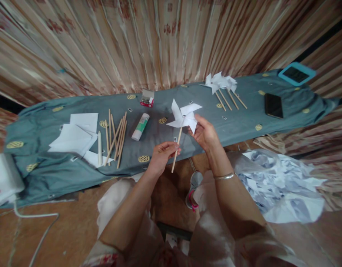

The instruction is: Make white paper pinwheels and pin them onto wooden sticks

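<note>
A white paper pinwheel (187, 111) on a thin wooden stick is held up over the front of the cloth-covered table (159, 133). My left hand (164, 154) pinches the stick partway down, and the stick's lower end pokes out below the fingers. At the pinwheel's right side, my right hand (204, 132) has its thumb and fingers closed on one paper blade. A round silver pin head shows at the pinwheel's centre. Left of my hands lies a white and green glue stick (140, 127). Behind it stands an opened small red box (146, 101) of metal pins.
Several wooden sticks (122, 137), a white rod (100, 148) and paper squares (73, 139) lie at the left. Several pinwheels (221, 82) rest at the back right, near a dark phone (273, 105) and a blue-framed device (296, 73). Paper scraps (282, 185) heap at the lower right.
</note>
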Demonstrator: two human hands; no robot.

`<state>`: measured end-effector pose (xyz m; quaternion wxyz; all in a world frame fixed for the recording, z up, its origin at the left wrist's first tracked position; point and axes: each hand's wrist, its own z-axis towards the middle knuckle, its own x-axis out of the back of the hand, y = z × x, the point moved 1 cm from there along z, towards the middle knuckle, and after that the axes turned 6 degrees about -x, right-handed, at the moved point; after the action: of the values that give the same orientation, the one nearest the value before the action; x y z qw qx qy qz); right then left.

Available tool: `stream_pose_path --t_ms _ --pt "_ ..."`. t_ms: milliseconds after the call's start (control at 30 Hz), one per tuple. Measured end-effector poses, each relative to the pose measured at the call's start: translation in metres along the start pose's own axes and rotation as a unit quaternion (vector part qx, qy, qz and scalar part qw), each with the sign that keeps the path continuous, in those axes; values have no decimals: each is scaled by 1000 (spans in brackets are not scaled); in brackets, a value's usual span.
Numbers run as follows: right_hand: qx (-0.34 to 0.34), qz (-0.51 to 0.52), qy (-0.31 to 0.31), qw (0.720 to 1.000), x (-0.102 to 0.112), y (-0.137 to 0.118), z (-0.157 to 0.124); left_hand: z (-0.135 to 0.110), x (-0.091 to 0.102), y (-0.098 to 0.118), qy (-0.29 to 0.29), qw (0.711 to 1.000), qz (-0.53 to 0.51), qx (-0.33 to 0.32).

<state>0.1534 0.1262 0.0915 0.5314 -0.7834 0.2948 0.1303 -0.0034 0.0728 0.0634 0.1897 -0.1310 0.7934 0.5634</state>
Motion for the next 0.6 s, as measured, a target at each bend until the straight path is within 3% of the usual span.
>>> stream_pose_path --t_ms 600 --pt "-30 -26 -25 999 3 8 3 1 2 0 9 1000 -5 -3"
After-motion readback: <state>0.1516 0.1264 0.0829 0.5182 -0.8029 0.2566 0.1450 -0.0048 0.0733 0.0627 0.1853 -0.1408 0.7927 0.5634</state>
